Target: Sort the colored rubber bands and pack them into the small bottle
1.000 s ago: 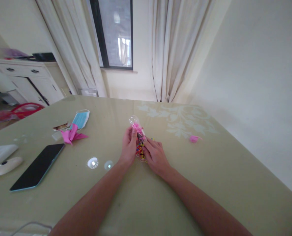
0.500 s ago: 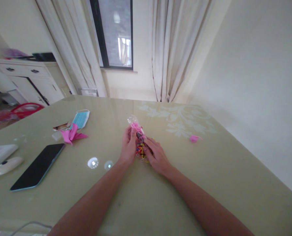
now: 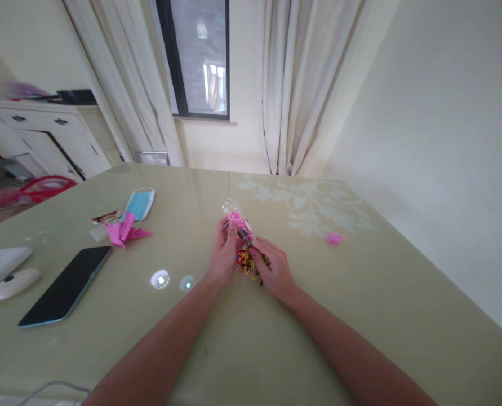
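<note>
My left hand [image 3: 224,251] is closed around the left side of a clear plastic container [image 3: 229,206], its thumb on top. The container's rounded transparent end points away from me, and part of its body is hidden by my fingers. Pink and dark small elastic bands [image 3: 241,224] show in it. From the right, my right hand [image 3: 275,269] has its fingers curled in against the dark bands at the near end. Below, between both hands, a loose pile of yellow, red and black elastic bands [image 3: 246,262] lies on the table.
To the left are a black-screened phone [image 3: 67,286], a pink folded paper bird [image 3: 126,231], a blue face mask [image 3: 140,204] and white objects [image 3: 14,283]. A small pink bundle [image 3: 334,239] lies to the right on the glossy table [image 3: 360,316]. A wall stands close on the right.
Both hands and the container have shifted slightly right. My right fingers have moved a little, and more of the dark bands and the pile below now shows.
</note>
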